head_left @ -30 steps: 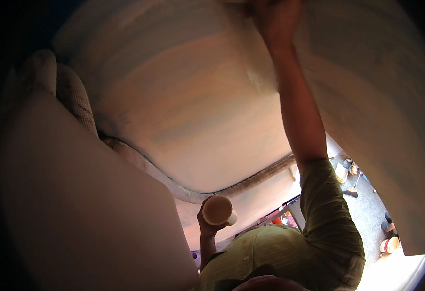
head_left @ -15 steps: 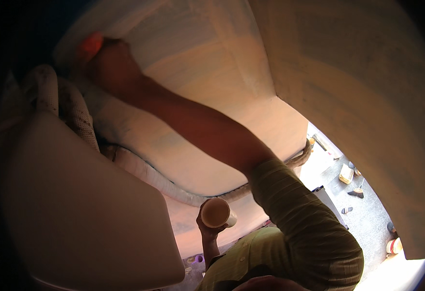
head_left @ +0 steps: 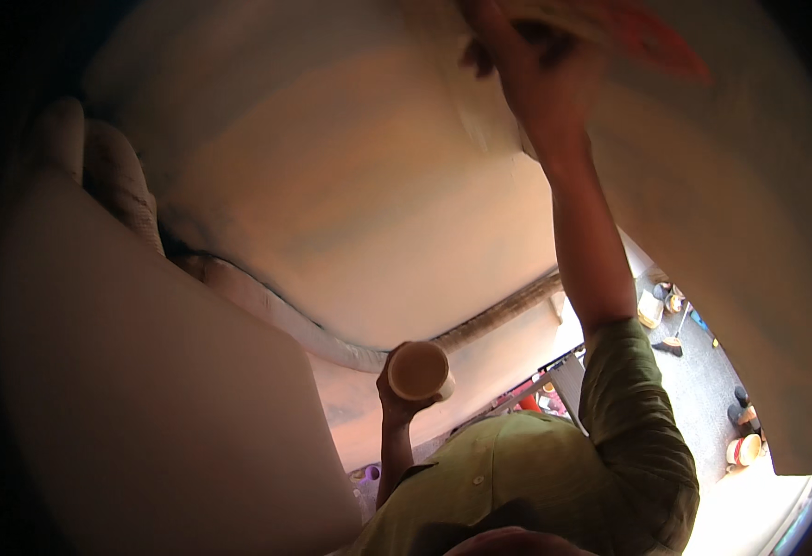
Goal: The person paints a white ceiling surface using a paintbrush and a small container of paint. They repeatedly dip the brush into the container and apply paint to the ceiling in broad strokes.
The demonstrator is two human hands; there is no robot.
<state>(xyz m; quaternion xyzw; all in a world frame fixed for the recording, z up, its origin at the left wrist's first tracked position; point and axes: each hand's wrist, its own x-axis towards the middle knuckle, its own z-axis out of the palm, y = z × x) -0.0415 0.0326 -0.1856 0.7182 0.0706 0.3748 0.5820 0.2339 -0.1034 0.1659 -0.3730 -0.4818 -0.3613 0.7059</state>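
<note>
My left hand (head_left: 396, 394) is closed round a pale cylindrical cup (head_left: 420, 371), low in the middle of the view. The cup's round end faces up; I cannot make out what is inside. Raised to the top, my right hand (head_left: 549, 93) grips a red flat tool (head_left: 656, 42), smeared by motion, so its exact kind does not show. The hand is up by the corner where a broad beige wall panel (head_left: 332, 204) meets a darker panel on the right (head_left: 721, 213).
A pale hose or pipe (head_left: 267, 301) curves along the panel's lower edge, with thicker hoses (head_left: 114, 171) at far left. A large smooth board (head_left: 165, 371) fills the lower left. Beyond the right panel lie a broom head (head_left: 668, 346), a bucket (head_left: 744, 450) and other clutter on a grey floor.
My right hand has swept from the upper left to the top right with the red tool. The left hand still holds the cup, slightly higher in view.
</note>
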